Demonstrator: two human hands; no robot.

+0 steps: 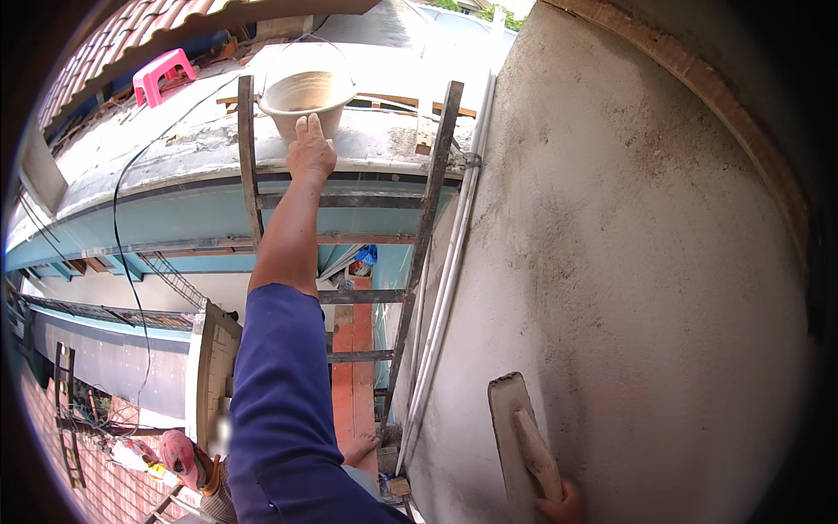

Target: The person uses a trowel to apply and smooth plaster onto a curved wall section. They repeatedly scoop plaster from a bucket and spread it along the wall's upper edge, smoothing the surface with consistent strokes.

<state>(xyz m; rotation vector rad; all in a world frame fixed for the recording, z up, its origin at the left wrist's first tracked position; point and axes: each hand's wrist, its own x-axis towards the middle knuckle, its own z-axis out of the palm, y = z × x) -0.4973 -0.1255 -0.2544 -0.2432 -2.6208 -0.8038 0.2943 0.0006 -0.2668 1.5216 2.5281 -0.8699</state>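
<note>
My left arm, in a blue sleeve, stretches up and away. At its end, my left hand (311, 150) grips the near rim of a pale plastic bucket (325, 122) with a thin wire handle. The bucket stands on a light concrete ledge; only part of its inside shows, with some greyish stuff low down. At the lower right my right hand (563, 504) is closed round the handle of a plastering float (506, 397). The float's long flat board is beside the grey plastered wall (646, 288); I cannot tell whether it touches. The wall is darker and rougher in patches.
A dark ladder (428, 201) leans against the ledge (196, 144). White pipes (454, 236) run along the wall's edge. Below lie a red plank (353, 375) and a bare foot (361, 448). A person in a pinkish cap (177, 454) is lower left. A pink stool (163, 77) stands far left.
</note>
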